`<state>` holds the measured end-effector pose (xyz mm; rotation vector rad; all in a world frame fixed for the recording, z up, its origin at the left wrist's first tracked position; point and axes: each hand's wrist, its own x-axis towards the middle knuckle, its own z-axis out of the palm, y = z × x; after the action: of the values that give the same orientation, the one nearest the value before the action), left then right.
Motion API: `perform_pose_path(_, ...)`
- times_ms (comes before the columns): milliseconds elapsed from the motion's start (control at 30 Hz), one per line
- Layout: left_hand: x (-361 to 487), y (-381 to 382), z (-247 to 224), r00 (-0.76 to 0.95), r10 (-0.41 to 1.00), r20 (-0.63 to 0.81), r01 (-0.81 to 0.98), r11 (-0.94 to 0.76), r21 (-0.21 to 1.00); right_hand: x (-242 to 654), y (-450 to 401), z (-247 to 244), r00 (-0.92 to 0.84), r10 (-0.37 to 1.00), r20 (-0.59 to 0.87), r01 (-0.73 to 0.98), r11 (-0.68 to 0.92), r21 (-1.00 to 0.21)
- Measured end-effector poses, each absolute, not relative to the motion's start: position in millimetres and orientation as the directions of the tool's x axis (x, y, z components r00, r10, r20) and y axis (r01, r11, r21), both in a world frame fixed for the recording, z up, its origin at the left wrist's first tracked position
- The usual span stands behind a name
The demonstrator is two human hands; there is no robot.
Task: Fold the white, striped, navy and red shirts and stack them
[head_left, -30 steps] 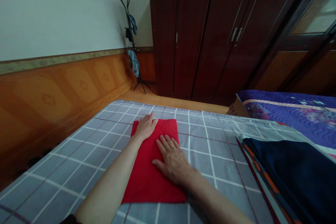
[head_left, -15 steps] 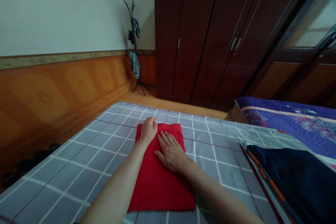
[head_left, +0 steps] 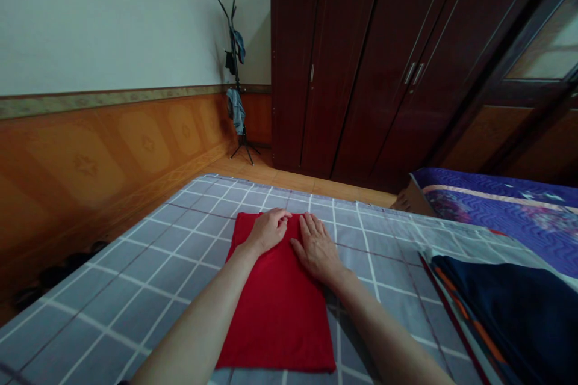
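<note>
A folded red cloth (head_left: pixel 280 313) lies flat on the grey checked bedspread (head_left: pixel 180 240), its long sides running away from me. Across its far part rests my left hand (head_left: pixel 270 231), fingers curled in loosely with nothing visible in them. My right hand (head_left: pixel 318 249) lies palm down along the cloth's far right edge, fingers stretched out and pointing away. The two hands are close together but apart. What kind of garment the cloth is, I cannot tell.
Folded dark blue clothes (head_left: pixel 506 307) with an orange edge are stacked on the bed at right. Beyond lies a purple quilted surface (head_left: pixel 506 198). A dark red wardrobe (head_left: pixel 352 60) and a coat stand (head_left: pixel 235 66) are at the back. Dark objects (head_left: pixel 58 277) sit on the floor at left.
Both hands have moved to the right over the cloth. My right hand has gone from its middle to the far right edge, and my left from the far left toward the centre.
</note>
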<state>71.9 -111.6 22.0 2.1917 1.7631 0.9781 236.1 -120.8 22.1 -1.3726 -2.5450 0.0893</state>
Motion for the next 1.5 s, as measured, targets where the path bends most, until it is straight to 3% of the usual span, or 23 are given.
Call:
perform_pose_path(133,67.8,-107.2,15.1,0.133,0.925,0.356,0.813,-0.307,0.495,222.4,-139.4,21.7,-0.662,0.724,0.195,0.687,0.690,-0.228)
perform_pose_path(367,59.5,-108.2,9.6,0.154,0.965,0.211,0.902,-0.225,0.369,220.4,-140.9,14.1,-0.647,0.742,0.173,0.700,0.669,-0.251)
perform_pose_path(500,47.6,-105.0,4.8,-0.006,0.996,0.093,0.973,-0.016,0.232,225.3,-134.9,14.2,-0.587,0.794,0.158,0.760,0.608,-0.230)
perform_pose_path(633,34.9,-103.5,6.1,-0.241,0.961,0.132,0.955,0.211,0.209,228.2,-132.0,14.1,-0.533,0.831,0.161,0.800,0.556,-0.224)
perform_pose_path(700,34.5,-104.5,11.9,-0.346,0.912,0.221,0.929,0.301,0.214,227.9,-133.7,15.6,-0.517,0.839,0.169,0.808,0.544,-0.226)
perform_pose_path(767,40.4,-105.8,18.9,-0.343,0.858,0.383,0.926,0.241,0.290,226.1,-138.1,18.3,-0.542,0.819,0.188,0.786,0.573,-0.232)
perform_pose_path(867,57.5,-107.7,24.5,-0.133,0.842,0.524,0.883,-0.139,0.448,221.6,-146.8,22.3,-0.668,0.709,0.225,0.663,0.705,-0.253)
perform_pose_path(967,72.5,-109.3,20.9,0.146,0.929,0.339,0.788,-0.317,0.529,218.2,-150.5,21.8,-0.758,0.605,0.244,0.545,0.793,-0.272)
perform_pose_path(1100,78.1,-109.8,14.8,0.265,0.960,0.095,0.854,-0.279,0.439,221.6,-140.4,16.1,-0.715,0.655,0.244,0.598,0.754,-0.270)
perform_pose_path(1267,66.6,-103.5,13.8,0.170,0.985,0.006,0.935,-0.163,0.315,231.9,-125.0,13.0,-0.630,0.754,0.185,0.710,0.656,-0.256)
perform_pose_path(1500,23.3,-97.2,1.7,-0.123,0.992,0.024,0.965,0.114,0.238,237.9,-120.0,9.6,-0.529,0.832,0.168,0.796,0.555,-0.242)
